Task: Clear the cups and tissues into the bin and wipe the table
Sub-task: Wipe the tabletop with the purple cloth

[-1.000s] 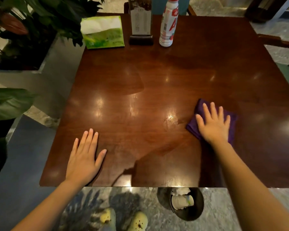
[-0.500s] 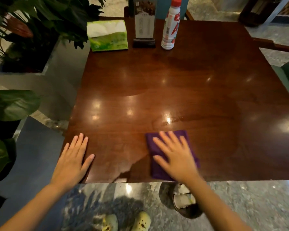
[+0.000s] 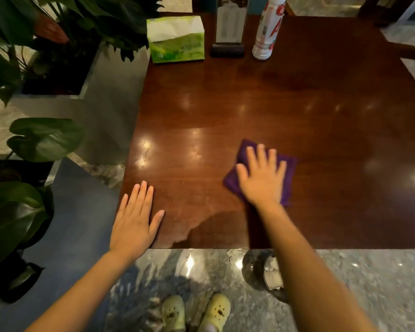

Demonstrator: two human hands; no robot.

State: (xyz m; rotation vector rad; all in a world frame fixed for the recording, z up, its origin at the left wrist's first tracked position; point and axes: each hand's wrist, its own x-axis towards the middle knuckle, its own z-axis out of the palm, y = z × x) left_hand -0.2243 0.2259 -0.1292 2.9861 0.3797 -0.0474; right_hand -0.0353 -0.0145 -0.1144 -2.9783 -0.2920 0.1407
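A dark glossy wooden table [image 3: 273, 104] fills the view. My right hand [image 3: 261, 178] lies flat with spread fingers on a folded purple cloth [image 3: 290, 173], pressing it onto the near middle of the table. My left hand [image 3: 135, 219] rests flat and empty on the table's near left corner. On the floor just beyond the near edge stands a dark round bin [image 3: 253, 271] holding white cups and tissues [image 3: 272, 274]; my right forearm partly hides it.
At the far edge stand a green tissue pack [image 3: 176, 39], a menu stand [image 3: 228, 27] and a white bottle with red print [image 3: 268, 27]. Large-leaved plants [image 3: 46, 140] in a planter [image 3: 101, 87] crowd the left side. My shoes [image 3: 194, 310] are on the marble floor.
My right hand swept the cloth leftward to the near edge, then back to the right and away from me. My left hand stayed flat near the left corner.
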